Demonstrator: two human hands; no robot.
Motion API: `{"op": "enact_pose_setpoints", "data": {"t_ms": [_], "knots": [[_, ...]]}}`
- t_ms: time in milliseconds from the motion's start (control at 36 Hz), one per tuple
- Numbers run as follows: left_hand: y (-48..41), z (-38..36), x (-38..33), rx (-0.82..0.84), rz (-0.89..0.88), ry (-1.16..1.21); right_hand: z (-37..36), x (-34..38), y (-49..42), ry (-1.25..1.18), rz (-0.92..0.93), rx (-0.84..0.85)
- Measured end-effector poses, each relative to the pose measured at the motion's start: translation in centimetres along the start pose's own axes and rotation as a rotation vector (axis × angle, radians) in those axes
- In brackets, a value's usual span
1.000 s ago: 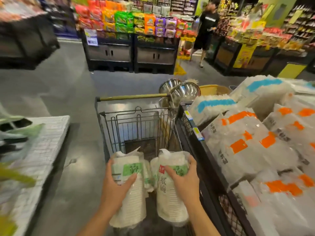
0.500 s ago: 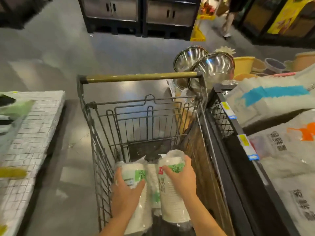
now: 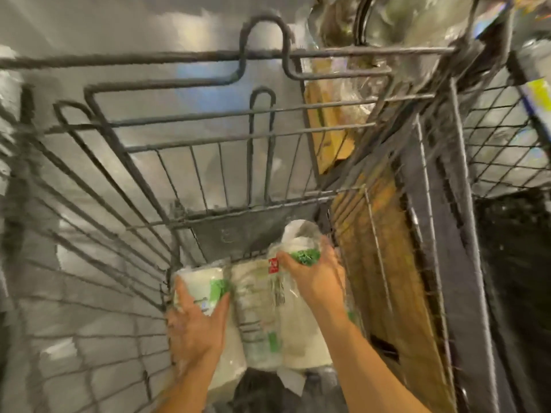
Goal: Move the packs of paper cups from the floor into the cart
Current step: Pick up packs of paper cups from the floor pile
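Both of my hands are deep inside the grey wire cart [image 3: 190, 120], near its bottom. My left hand [image 3: 196, 326] grips a pack of white paper cups with a green label [image 3: 202, 283] at the cart's left side. My right hand [image 3: 316, 278] holds the top of another cup pack [image 3: 301, 329] wrapped in clear plastic. A third pack [image 3: 258, 311] lies between the two, touching both. The packs' lower ends are hidden by my arms. The picture is blurred by motion.
Brown cardboard [image 3: 387, 263] leans against the cart's right wall. A dark wire-mesh display bin [image 3: 501, 150] stands close on the right. A shiny steel bowl [image 3: 381, 19] shows past the cart's far rim. Grey floor shows through the wires on the left.
My head and both hands have dropped lower into the cart, carrying the cup packs down toward its bottom. The cart's handle and the shelves have gone out of view.
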State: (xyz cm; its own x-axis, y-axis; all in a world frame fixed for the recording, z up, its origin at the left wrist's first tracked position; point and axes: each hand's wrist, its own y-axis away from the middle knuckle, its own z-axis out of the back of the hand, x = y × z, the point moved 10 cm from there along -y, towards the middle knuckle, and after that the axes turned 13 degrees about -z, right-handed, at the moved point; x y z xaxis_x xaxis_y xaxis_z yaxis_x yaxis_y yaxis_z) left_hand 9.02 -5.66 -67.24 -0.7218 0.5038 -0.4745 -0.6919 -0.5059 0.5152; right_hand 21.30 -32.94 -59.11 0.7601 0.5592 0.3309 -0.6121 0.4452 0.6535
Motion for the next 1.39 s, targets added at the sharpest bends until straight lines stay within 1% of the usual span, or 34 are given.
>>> {"op": "enact_pose_setpoints", "data": {"t_ms": [56,111,194,250,306,361,444,500,528,583,639,694,750,806,917,972,1028,1194,1389], "knots": [[0.3,0.1,-0.8,-0.035,-0.013,-0.031,0.2,0.5,-0.2,0.030,-0.022,0.013],[0.1,0.1,-0.9,-0.028,0.003,-0.063,0.4,0.4,-0.2,0.019,-0.052,0.018],[-0.2,-0.1,-0.5,0.024,0.027,-0.085,0.9,0.4,-0.1,0.035,-0.083,-0.028],[-0.3,0.0,-1.0,0.062,0.018,-0.069,1.1,0.9,0.3,0.055,-0.082,-0.019],[-0.2,0.1,-1.3,0.104,0.030,-0.080,1.6,1.5,1.2,0.052,-0.068,0.006],[0.3,0.7,-1.7,0.142,0.045,-0.113,2.7,2.4,2.7,0.045,-0.017,0.009],[1.8,2.7,-4.3,0.198,-0.024,-0.186,5.6,3.5,5.6,0.129,0.056,-0.058],[3.2,5.3,-7.9,0.206,-0.145,-0.257,8.0,4.1,7.7,0.224,0.100,-0.116],[4.2,6.6,-10.4,0.223,-0.237,-0.279,9.2,4.5,8.9,0.262,0.119,-0.122],[6.5,8.7,-15.4,0.305,-0.463,-0.340,11.7,4.7,11.5,0.320,0.152,-0.114],[9.4,10.4,-19.7,0.411,-0.678,-0.460,14.5,4.6,14.2,0.387,0.182,-0.121],[12.4,12.0,-22.9,0.490,-0.848,-0.580,17.5,4.3,17.0,0.450,0.202,-0.154],[15.4,13.9,-25.9,0.511,-0.973,-0.660,20.7,3.8,19.9,0.480,0.211,-0.192],[18.7,15.7,-28.9,0.477,-1.090,-0.713,24.0,3.1,23.1,0.483,0.225,-0.245],[26.9,19.0,-34.1,0.347,-1.291,-0.763,29.8,0.4,29.9,0.418,0.237,-0.341],[31.8,20.2,-35.7,0.306,-1.393,-0.773,32.2,-2.0,33.2,0.405,0.231,-0.378],[36.5,21.1,-36.3,0.285,-1.459,-0.793,34.1,-4.9,36.4,0.379,0.207,-0.396],[50.1,21.8,-36.1,0.331,-1.633,-0.830,39.0,-14.7,45.4,0.260,0.115,-0.508],[63.8,20.7,-35.2,0.423,-1.868,-0.742,41.9,-25.3,54.4,0.135,-0.028,-0.636]]}}
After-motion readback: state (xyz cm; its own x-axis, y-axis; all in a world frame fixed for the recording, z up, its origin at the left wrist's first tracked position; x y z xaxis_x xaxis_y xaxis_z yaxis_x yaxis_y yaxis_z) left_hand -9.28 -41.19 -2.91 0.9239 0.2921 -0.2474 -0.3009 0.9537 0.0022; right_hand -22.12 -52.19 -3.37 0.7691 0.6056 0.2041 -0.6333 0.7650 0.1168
